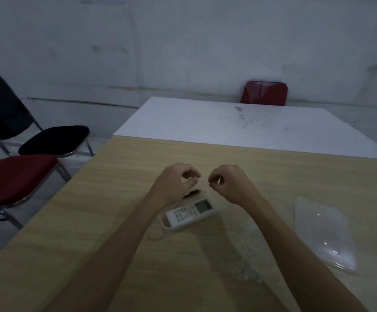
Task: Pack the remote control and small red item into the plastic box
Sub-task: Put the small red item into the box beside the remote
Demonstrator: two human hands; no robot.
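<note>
1. Hovering mid-frame over the wood table (120,221): both bare hands, forearms reaching in from the bottom edge.
2. Left hand (174,183): fingers curled loosely, thumb and forefinger close together; nothing visible in the grip.
3. Right hand (230,183): fingers curled inward toward the palm, fingertips near the thumb; holds nothing that shows.
4. The two hands sit side by side, near each other but apart.
5. Remote (190,212): white, screen end toward upper right, lying flat on the table just below the hands, between the two wrists. It seems to rest on a clear tray or box part; too faint to confirm.
6. Red item (192,193): small, slim, dark red, on the table just beside the left wrist, partly hidden by it, just above the remote.
7. Plastic box (324,233): clear, lying at right of frame on the table, well apart from remote and red item. Whether it is open or shut is unclear.
8. White table (239,124) abuts the wood one at the far edge.
9. Red chair (264,93) behind the white table, upper centre-right; a black chair (25,122) and another red one at left.
</note>
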